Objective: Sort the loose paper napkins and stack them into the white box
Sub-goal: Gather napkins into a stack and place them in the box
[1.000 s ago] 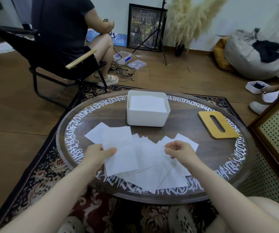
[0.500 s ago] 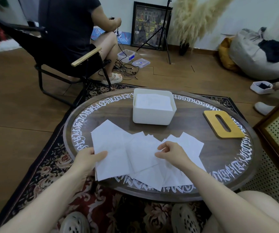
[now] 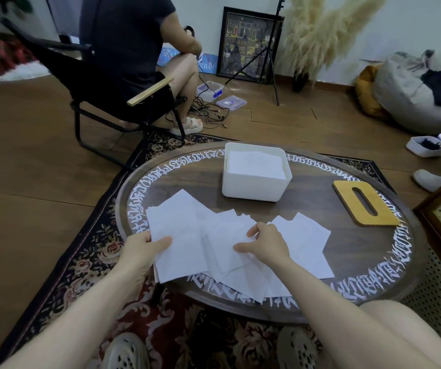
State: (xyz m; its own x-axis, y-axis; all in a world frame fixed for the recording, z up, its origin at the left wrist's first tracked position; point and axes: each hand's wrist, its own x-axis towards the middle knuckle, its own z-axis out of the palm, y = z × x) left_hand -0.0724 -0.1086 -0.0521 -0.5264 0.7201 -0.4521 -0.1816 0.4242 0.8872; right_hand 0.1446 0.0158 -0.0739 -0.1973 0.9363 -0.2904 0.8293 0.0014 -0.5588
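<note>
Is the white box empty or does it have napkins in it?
Not empty. The white box is open on top, and white napkins lie inside, near its rim.

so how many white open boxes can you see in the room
2. One white box stands on the round table, behind the loose napkins, with napkins stacked inside. A smaller white box sits on the floor at the far right, holding something dark. Others may lie out of view.
</note>
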